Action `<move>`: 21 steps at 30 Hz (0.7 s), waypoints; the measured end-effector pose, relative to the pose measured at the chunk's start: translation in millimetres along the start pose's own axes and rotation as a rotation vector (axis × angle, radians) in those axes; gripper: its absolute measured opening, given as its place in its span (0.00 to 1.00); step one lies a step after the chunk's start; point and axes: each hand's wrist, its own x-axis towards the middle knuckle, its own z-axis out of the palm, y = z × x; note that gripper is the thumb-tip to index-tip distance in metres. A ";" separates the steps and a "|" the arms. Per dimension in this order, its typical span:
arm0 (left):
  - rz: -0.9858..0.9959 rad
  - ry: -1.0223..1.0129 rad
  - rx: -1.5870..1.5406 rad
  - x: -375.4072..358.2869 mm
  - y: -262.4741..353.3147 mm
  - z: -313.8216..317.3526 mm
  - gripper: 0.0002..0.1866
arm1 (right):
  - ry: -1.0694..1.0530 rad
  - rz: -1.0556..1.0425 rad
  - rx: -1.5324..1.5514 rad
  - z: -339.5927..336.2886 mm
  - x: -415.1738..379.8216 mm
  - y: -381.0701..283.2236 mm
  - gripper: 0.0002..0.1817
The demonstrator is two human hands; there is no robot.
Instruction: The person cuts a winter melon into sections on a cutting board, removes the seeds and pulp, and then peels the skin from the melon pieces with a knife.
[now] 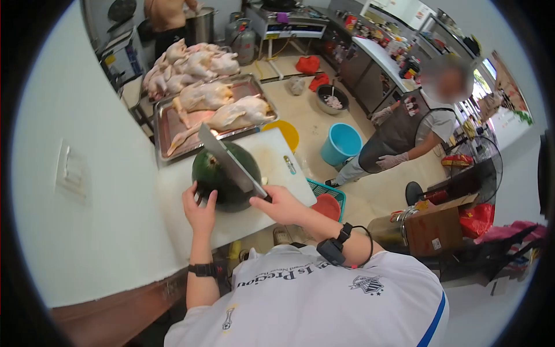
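White printed T-shirt (300, 306) lay behind R hand (278, 205), clenched on broad steel cleaver (227, 162); dark-green round melon (203, 169) sat left of grip, L hand (199, 214) open against it, prob. b/c it'd roll.

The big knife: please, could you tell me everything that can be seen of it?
The knife has a long, broad, grey blade with a smooth face, metal by its look. The right hand grips its handle, so only a short dark part of that shows. The blade slants over the melon, its far end pointing away from the person. Whether its edge touches or cuts the rind cannot be told.
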 end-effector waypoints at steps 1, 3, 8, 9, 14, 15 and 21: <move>-0.009 -0.013 0.000 -2.6 -0.5 -0.1 0.31 | -0.029 0.009 0.000 -2.0 0.1 -1.1 0.17; -0.018 -0.008 -0.002 -6.1 -2.3 -0.2 0.31 | -0.014 0.020 -0.040 -3.3 -0.9 -8.6 0.18; -0.042 -0.052 0.024 -5.4 -5.0 -1.9 0.32 | -0.042 0.089 -0.003 -3.7 -1.3 -15.4 0.18; -0.036 -0.046 0.007 -5.8 -6.1 -1.6 0.31 | -0.039 0.078 0.002 -2.6 0.4 -10.8 0.18; -0.013 -0.022 -0.016 -6.0 -8.5 0.2 0.30 | -0.033 0.057 0.013 -0.7 2.3 -2.0 0.18; -0.011 -0.023 -0.016 -5.9 -9.5 0.6 0.30 | -0.043 0.056 0.037 0.0 2.9 -0.4 0.18; 0.006 -0.017 -0.013 -4.1 -14.1 2.8 0.30 | -0.084 0.146 0.159 -2.9 2.1 -8.7 0.21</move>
